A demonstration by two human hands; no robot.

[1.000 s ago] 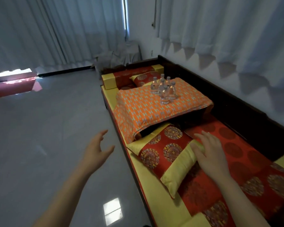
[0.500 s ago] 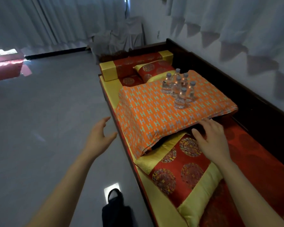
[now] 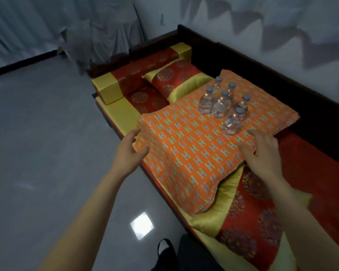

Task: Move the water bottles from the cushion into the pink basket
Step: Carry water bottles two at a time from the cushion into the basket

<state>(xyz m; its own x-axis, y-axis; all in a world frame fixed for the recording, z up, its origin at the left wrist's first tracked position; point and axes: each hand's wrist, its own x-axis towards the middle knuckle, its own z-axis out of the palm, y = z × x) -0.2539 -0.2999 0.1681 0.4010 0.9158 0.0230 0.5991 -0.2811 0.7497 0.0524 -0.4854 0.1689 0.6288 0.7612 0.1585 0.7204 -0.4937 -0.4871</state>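
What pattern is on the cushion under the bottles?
Orange cushion with teal and grey H shapes, head view.

Both arms out fwd. Left hand [image 3: 130, 148] fingers curled, thumb out; right hand [image 3: 259, 151] palm down, fingers spread.

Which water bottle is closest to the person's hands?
The front bottle, standing alone at the near end of the cluster on the orange cushion. It is just beyond the right hand; the other five stand farther back.
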